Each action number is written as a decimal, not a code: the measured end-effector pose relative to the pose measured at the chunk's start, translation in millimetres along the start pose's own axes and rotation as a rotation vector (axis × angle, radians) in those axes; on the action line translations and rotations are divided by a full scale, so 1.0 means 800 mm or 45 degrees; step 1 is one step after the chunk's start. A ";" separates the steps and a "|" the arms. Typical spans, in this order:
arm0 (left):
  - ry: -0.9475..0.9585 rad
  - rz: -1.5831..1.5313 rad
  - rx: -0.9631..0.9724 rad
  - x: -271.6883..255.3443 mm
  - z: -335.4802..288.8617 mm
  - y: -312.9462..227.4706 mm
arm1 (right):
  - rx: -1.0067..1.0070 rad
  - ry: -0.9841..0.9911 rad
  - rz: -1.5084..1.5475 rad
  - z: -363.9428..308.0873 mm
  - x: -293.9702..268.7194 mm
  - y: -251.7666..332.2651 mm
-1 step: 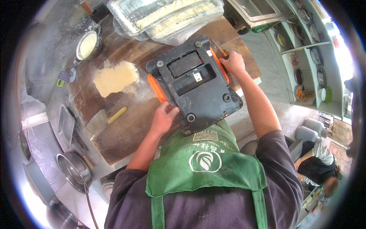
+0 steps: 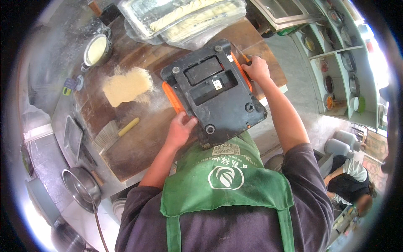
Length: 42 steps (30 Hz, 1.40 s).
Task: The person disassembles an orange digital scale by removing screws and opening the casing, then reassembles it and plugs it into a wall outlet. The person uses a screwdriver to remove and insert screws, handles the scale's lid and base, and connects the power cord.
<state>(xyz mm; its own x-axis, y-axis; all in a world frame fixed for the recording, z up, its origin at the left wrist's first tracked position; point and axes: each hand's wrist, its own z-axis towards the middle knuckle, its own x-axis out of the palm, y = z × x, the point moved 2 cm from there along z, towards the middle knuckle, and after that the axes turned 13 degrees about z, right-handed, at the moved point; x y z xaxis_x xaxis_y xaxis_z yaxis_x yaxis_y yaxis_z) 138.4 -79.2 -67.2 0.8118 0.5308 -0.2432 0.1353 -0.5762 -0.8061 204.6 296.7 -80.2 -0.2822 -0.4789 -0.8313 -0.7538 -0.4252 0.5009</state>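
A black boxy device (image 2: 222, 103), which looks like a kitchen scale turned underside up, is tilted in front of me over the near right of the wooden table. Round feet, two recesses and orange side strips show on it. My left hand (image 2: 181, 128) is closed on its near left edge, beside the left orange strip (image 2: 173, 97). At the far right, my right hand (image 2: 257, 69) is closed around a slim tool with an orange and dark handle and a thin shaft, seemingly a screwdriver (image 2: 244, 56). That hand is close beside the right orange strip (image 2: 242, 72); contact is unclear.
On the wooden table (image 2: 147, 147) lie a patch of pale flour (image 2: 127, 87) and a brush (image 2: 114, 133). Clear trays of dough (image 2: 189, 21) stand at the back, a pot (image 2: 97, 50) at the far left. A steel bowl (image 2: 82, 189) is near left; another person (image 2: 350, 180) is at right.
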 end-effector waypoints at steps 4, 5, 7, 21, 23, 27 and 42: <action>-0.033 0.084 0.018 -0.002 0.004 0.002 | -0.074 -0.075 0.230 -0.024 -0.007 0.003; -0.056 0.122 0.042 -0.004 0.007 0.003 | -0.071 -0.099 0.325 -0.034 -0.010 0.002; -0.183 -0.013 0.123 -0.008 0.018 0.005 | 0.094 0.118 0.683 -0.056 -0.010 0.000; -0.126 -0.439 0.046 -0.025 0.014 -0.025 | 0.143 0.424 1.311 -0.131 -0.023 0.013; -0.164 -0.362 0.096 -0.032 -0.001 -0.043 | 0.100 0.399 1.413 -0.145 -0.037 0.024; -0.266 -0.215 0.452 -0.053 -0.024 -0.088 | -0.115 0.368 1.688 -0.165 -0.078 0.043; 0.041 -1.229 0.346 -0.121 -0.002 -0.041 | -0.220 0.494 2.392 -0.172 -0.073 0.042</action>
<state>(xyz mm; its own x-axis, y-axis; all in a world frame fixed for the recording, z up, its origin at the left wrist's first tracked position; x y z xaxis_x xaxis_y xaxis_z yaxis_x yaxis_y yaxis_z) 56.7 -112.9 -16.5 0.4389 0.6767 0.5912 0.6132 0.2553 -0.7475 277.5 204.7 17.8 -0.3935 -0.4527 0.8001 0.3789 0.7131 0.5898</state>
